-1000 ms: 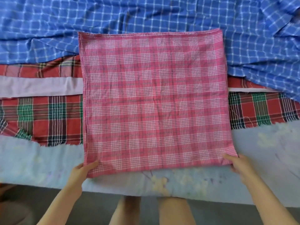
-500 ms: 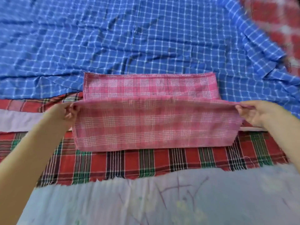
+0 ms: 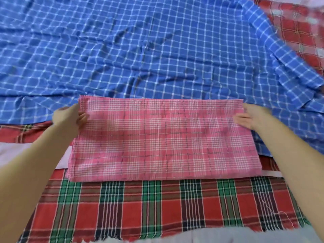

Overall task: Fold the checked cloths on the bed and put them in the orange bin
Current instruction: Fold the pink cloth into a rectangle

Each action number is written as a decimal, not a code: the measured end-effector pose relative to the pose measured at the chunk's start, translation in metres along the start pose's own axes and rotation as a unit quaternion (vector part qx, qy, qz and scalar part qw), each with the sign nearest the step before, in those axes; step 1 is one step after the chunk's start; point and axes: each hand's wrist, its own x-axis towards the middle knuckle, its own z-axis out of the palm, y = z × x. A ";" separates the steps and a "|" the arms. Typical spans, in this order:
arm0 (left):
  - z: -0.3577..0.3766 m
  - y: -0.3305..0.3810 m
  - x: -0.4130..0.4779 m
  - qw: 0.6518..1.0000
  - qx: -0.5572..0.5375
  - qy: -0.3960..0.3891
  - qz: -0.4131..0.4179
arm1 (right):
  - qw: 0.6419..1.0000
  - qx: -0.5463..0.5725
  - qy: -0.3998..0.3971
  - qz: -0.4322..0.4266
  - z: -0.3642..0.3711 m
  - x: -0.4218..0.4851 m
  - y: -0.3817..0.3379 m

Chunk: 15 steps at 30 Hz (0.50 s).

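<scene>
Pinching pink cloth [image 3: 163, 141] at far-left corner, left hand [image 3: 70, 118] squares the fold; right hand [image 3: 252, 116] lies flat, pinning far-right corner.

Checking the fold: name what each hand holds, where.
Left hand pinches the pink cloth by its far left corner; right hand rests on the far right, grip unclear.

Bed [image 3: 175, 241] fills view, near to far. Pale grey-lilac sheet [image 3: 263, 239] shows along near edge, centre to right. Pale pink band [image 3: 21, 151] at left, mid-depth; bedding or cloth, cannot tell. Light soft and even, daylight-like, shadows faint. Far right corner blurred.
</scene>
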 end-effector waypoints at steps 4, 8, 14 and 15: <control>-0.049 -0.068 -0.014 0.967 0.229 0.051 0.105 | 0.899 -0.385 0.140 -0.157 -0.045 -0.022 0.077; -0.075 -0.113 -0.063 0.975 0.218 -0.026 0.037 | 0.960 -0.263 0.046 -0.083 -0.067 -0.053 0.141; -0.076 -0.113 -0.078 0.997 0.054 -0.057 -0.013 | 0.993 -0.113 0.018 -0.029 -0.071 -0.039 0.151; -0.080 -0.111 -0.079 0.997 0.041 -0.064 -0.011 | 0.994 -0.106 0.018 -0.027 -0.073 -0.043 0.148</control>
